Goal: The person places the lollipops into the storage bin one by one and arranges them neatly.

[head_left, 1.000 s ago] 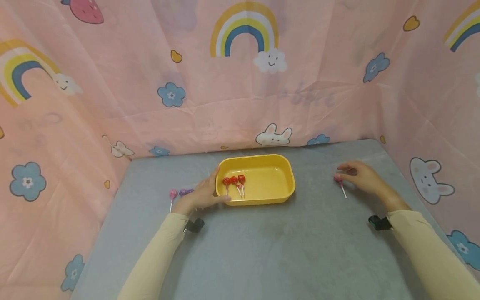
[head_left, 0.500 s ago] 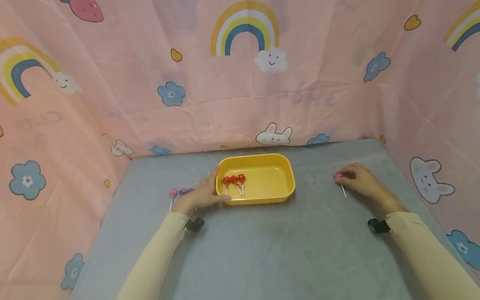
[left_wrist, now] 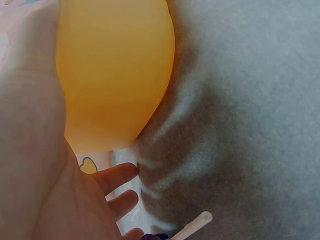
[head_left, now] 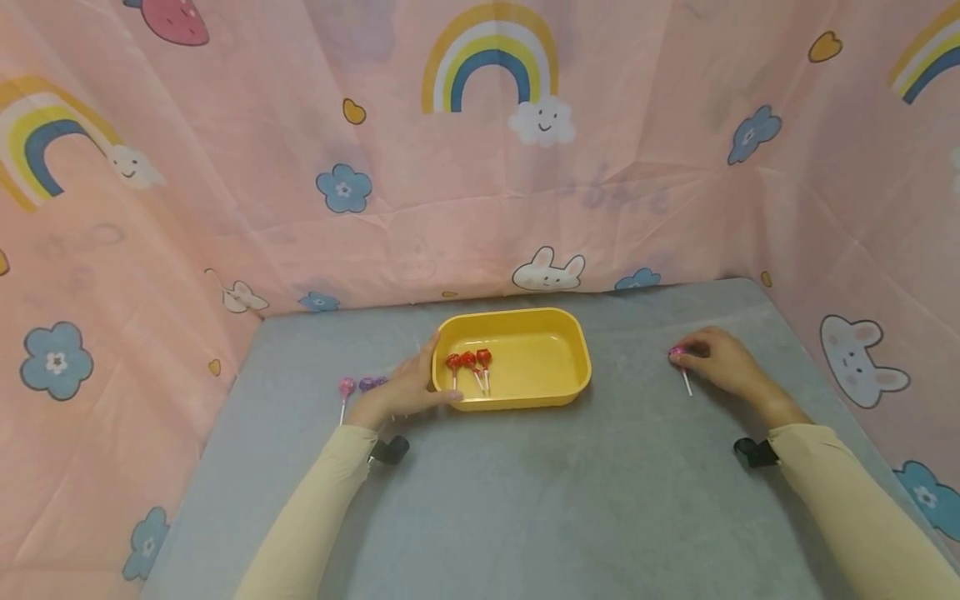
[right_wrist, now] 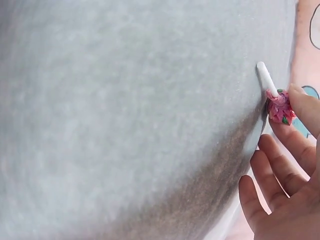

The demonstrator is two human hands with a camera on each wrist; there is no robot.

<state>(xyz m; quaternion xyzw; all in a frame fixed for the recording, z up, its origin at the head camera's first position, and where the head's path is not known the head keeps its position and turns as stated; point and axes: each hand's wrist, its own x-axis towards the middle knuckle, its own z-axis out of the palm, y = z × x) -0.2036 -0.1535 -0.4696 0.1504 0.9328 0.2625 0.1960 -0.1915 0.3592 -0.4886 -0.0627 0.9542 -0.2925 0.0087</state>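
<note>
At the left end of a yellow plastic tray (head_left: 540, 367), my left hand (head_left: 401, 390) rests with thumb and forefinger spread along its outside. In the left wrist view the other fingers (left_wrist: 116, 177) extend loosely, apart from the tray (left_wrist: 117, 70). Three red lollipops (head_left: 469, 360) lie inside at the left. Far to the right, my right hand (head_left: 723, 362) pinches the wrapped head of a pink lollipop (head_left: 677, 353) between thumb and forefinger. Its white stick (right_wrist: 267, 79) points away from the palm, close to the table; whether it touches is unclear.
Left of my left hand lie a pink lollipop (head_left: 347, 387) and purple lollipops (head_left: 367, 384), the latter partly hidden by the hand. A grey cloth-covered table (head_left: 525, 500) spans the area, with a pink patterned curtain (head_left: 465, 208) behind and at both sides.
My right thumb and forefinger have closed on the pink lollipop's head, with the hand shifting slightly. The left hand and tray have stayed in place.
</note>
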